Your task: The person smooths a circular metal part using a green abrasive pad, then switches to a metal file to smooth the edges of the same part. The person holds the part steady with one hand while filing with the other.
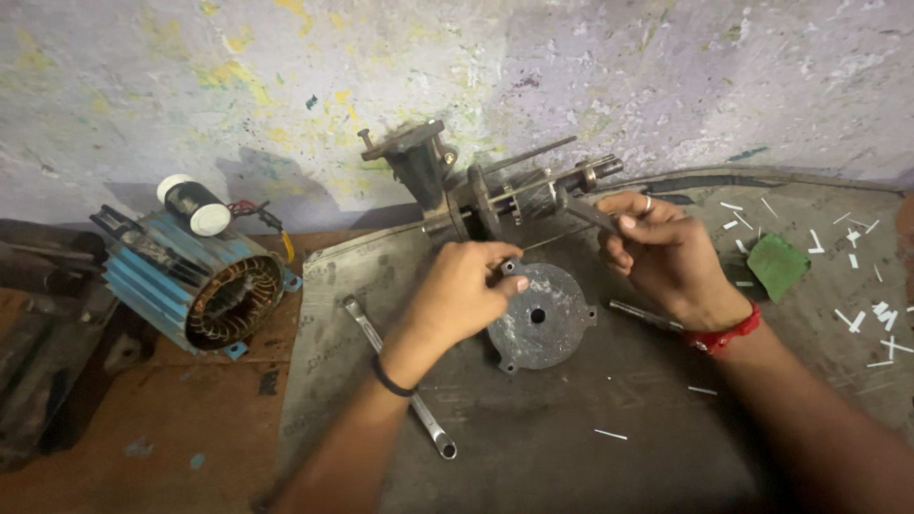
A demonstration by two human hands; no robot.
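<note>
Both arms reach forward, left hand (pixel 466 286) pinching with curled fingers, right hand (pixel 657 249) closed in a grip.

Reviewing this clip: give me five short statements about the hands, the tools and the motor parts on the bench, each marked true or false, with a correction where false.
1. The left hand grips the rim of the round metal end plate. True.
2. The right hand holds a hammer. False: it holds a slim wrench up against the shaft assembly.
3. A long ring spanner lies on the metal sheet beside the left forearm. True.
4. The blue motor housing sits to the right of the hands. False: it sits to their left, on the brown surface.
5. A green pad lies at the right among white strips. True.
</note>
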